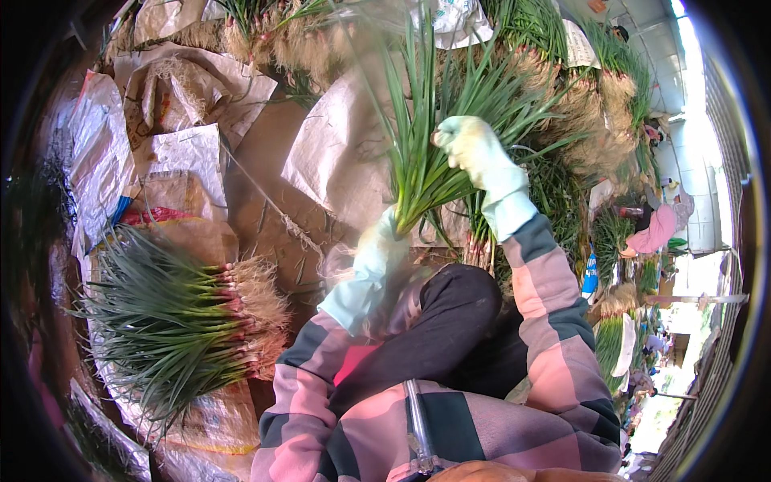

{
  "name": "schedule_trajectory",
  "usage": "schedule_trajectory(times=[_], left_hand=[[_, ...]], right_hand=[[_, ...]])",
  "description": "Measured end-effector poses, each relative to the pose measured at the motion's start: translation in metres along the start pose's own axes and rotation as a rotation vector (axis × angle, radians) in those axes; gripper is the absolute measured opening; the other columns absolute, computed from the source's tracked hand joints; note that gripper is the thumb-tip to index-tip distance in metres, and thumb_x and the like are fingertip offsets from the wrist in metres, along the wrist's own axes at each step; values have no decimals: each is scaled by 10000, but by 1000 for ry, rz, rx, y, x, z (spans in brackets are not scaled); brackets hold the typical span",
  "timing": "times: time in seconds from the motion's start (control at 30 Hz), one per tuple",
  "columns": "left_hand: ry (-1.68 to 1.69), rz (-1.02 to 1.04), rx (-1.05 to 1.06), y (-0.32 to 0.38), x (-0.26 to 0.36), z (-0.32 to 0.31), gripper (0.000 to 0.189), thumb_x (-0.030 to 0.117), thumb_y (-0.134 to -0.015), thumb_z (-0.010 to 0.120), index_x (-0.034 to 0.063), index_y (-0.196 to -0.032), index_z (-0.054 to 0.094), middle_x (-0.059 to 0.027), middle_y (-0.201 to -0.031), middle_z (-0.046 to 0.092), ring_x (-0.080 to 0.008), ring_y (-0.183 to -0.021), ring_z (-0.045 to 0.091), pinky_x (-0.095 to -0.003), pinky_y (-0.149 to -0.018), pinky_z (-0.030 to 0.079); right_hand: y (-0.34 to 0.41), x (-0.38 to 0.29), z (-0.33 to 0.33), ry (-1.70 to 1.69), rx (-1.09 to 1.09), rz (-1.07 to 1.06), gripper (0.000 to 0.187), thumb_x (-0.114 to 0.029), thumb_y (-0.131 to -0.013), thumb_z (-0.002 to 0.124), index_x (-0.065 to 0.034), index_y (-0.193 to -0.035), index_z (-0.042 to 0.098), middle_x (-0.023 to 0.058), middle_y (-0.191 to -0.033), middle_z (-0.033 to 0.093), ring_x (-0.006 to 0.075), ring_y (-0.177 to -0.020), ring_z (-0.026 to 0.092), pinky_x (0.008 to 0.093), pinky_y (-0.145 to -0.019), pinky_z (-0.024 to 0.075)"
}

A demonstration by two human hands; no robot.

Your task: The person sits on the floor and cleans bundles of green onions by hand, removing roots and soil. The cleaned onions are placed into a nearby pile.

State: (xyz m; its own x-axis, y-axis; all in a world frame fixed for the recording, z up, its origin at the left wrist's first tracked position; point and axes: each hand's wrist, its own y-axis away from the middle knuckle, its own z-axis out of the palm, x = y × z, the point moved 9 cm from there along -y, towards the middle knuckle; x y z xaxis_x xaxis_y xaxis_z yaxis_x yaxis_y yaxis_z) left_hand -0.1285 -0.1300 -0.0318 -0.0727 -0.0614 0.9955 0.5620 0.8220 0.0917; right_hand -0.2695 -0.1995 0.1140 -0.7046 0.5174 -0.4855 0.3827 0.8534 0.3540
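Observation:
My left hand [380,247], in a pale blue glove, is closed around the lower part of a bunch of long-leaved green onion-like plants [415,175]. The leaves fan upward and to the right from this grip. Their roots are hidden by the glove and blur. My right hand [473,147], gloved the same way, is raised at the right side of the leaves with its fingers curled. Whether it pinches any leaf cannot be made out. Below it, more plants with reddish stem bases [480,244] stand beside my bent knee [464,295].
To the left, a row of similar plants [174,325] lies on woven plastic sacks [205,416], roots toward me. A rope [271,202] crosses the brown ground. Rooted bundles [536,60] line the far side. Loose leaves [557,199] lie to the right. Another person [653,229] sits farther right.

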Motion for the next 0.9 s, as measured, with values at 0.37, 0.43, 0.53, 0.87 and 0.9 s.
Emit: schedule_trajectory(times=[0.37, 0.43, 0.53, 0.87, 0.9], left_hand=[[492, -107, -24, 5, -26, 4, 385, -54, -737, 594, 38, -1108, 545, -33, -970, 616, -128, -892, 568, -259, -769, 451], [544, -146, -39, 4, -28, 6, 419, -70, -724, 606, 24, -1129, 549, -52, -1031, 627, -130, -928, 569, -266, -805, 449], [663, -252, -82, 6, -28, 10, 460, -106, -715, 605, 8, -1155, 534, -47, -1049, 621, -130, -922, 575, -257, -803, 454], [507, -215, -1, 4, -12, 12, 386, -91, -735, 594, 16, -1102, 544, -48, -967, 635, -134, -829, 583, -260, -730, 465], [391, -153, 39, 1, -8, 7, 377, -86, -742, 590, 24, -1100, 546, -53, -966, 639, -144, -835, 587, -265, -738, 465]], right_hand=[[94, 123, -203, -976, 390, -460, 275, -187, -881, 566, 14, -1068, 566, -60, -572, 395, 46, -464, 345, 207, -484, 313], [143, 190, -254, -1030, 702, -370, 252, -203, -892, 547, 7, -1030, 569, -51, -583, 389, 49, -481, 358, 221, -475, 314], [180, 258, -255, -972, 579, -109, 303, -249, -897, 555, -3, -1071, 522, -18, -638, 445, 79, -528, 413, 218, -530, 373], [112, 104, -55, -135, 262, -55, 505, -285, -792, 684, -71, -1219, 518, 52, -856, 628, 121, -765, 573, 261, -675, 470], [99, 64, -29, -191, 154, -196, 472, -290, -799, 677, -63, -1189, 538, 55, -827, 626, 123, -738, 574, 265, -645, 473]])
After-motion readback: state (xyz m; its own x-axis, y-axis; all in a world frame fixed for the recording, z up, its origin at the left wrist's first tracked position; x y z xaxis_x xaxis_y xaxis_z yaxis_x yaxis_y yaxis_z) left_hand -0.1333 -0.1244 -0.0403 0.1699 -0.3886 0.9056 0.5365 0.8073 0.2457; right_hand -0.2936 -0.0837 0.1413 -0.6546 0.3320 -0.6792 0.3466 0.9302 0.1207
